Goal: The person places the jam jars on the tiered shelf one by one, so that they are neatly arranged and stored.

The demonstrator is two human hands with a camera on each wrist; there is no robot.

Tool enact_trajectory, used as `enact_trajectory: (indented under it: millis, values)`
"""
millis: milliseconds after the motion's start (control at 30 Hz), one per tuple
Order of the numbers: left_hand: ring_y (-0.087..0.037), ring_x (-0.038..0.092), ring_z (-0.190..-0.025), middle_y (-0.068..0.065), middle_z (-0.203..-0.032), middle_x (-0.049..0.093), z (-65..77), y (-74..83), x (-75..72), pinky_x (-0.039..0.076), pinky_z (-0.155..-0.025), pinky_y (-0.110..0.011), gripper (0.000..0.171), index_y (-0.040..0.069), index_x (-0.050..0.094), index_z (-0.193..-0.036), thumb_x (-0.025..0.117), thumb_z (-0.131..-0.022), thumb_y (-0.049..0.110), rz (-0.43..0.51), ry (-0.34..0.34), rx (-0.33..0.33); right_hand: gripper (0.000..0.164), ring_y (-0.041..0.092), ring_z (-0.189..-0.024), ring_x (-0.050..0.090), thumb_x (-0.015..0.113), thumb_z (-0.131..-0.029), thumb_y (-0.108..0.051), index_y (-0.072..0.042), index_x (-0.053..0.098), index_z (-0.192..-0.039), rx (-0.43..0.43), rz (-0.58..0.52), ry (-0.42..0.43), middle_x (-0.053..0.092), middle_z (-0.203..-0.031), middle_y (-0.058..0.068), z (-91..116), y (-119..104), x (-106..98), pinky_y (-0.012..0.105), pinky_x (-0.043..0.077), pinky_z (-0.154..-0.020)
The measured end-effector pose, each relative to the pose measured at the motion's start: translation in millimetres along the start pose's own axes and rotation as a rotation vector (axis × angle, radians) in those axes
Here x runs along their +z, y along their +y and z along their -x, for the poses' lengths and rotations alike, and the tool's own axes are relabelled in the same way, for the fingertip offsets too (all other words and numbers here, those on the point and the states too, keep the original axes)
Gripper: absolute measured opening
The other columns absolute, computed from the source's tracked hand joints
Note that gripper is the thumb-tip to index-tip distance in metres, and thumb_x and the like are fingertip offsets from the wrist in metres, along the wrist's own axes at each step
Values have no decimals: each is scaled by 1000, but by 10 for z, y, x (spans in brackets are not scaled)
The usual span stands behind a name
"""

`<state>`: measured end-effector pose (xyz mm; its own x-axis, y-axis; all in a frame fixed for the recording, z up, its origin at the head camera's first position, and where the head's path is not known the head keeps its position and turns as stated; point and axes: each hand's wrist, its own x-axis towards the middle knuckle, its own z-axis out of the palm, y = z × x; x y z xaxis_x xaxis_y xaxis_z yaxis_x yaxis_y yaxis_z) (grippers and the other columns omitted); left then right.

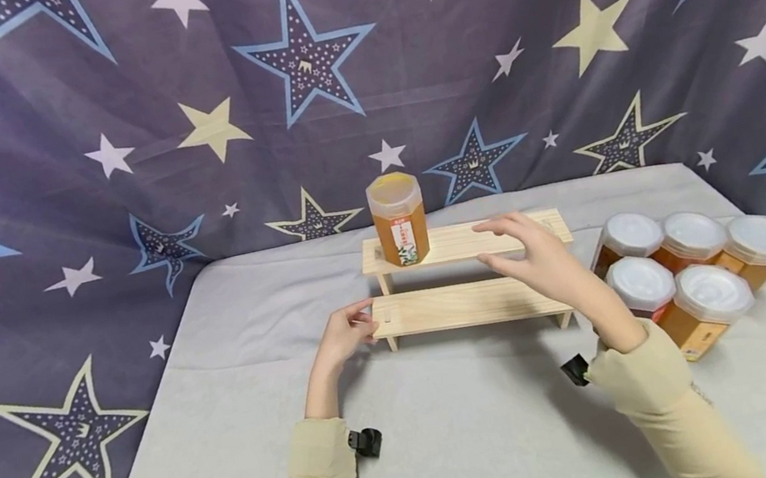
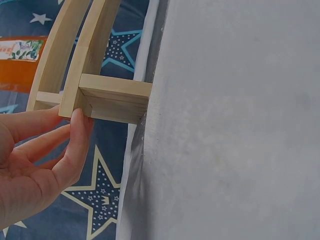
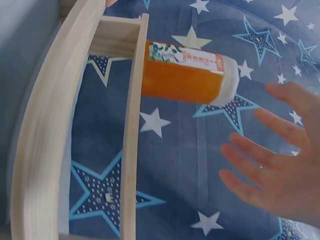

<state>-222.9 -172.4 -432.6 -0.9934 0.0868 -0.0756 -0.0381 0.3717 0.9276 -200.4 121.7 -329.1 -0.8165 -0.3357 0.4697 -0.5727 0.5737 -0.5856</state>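
A two-tier wooden rack (image 1: pixel 470 305) stands on the cloth-covered table. On its upper tier, at the left end, an amber jar (image 1: pixel 399 223) with a whitish lid and a printed label sits upright. My left hand (image 1: pixel 347 331) pinches the left end of the lower tier; in the left wrist view the thumb and fingertips (image 2: pixel 77 117) meet the board's corner. Over the right part of the rack, my right hand (image 1: pixel 534 256) hovers with fingers spread and nothing between them. The right wrist view shows that hand (image 3: pixel 280 155) apart from the jar (image 3: pixel 185 72).
Several similar jars (image 1: pixel 712 294) with pale lids stand grouped on the table right of the rack, beside my right forearm. A dark star-patterned curtain (image 1: pixel 354 66) hangs behind and around the grey table cloth (image 1: pixel 448 448). Small black cameras (image 1: pixel 366 443) sit at both wrists.
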Motion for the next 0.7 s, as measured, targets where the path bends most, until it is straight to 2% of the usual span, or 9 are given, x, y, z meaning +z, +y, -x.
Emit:
enact_trajectory:
  millis: [200, 500, 700]
  values:
    - [-11, 52, -55, -18, -83, 56, 10, -2, -2, 55, -63, -41, 44, -7, 49, -121, 57, -78, -8, 2, -9, -4, 38, 29, -104, 49, 61, -84, -20, -5, 54, -118, 36, 37, -84, 52, -116, 13, 148, 39, -159, 47, 44, -85]
    - [-13, 53, -55, -16, -81, 56, 1, 31, -11, 55, -64, -42, 44, -7, 50, -121, 57, -78, -8, 7, -4, -7, 35, 30, -99, 53, 65, -81, -16, -5, 58, -113, -24, 117, -5, 56, -110, 11, 364, 152, -318, 46, 45, -82]
    - [-14, 53, -56, -19, -84, 56, 6, 17, -4, 55, -63, -43, 43, -7, 49, -121, 57, -79, -8, 16, -3, 0, 34, 30, -98, 51, 63, -81, -15, -3, 57, -112, -18, 176, -27, 55, -109, 14, 512, 255, -444, 47, 44, -78]
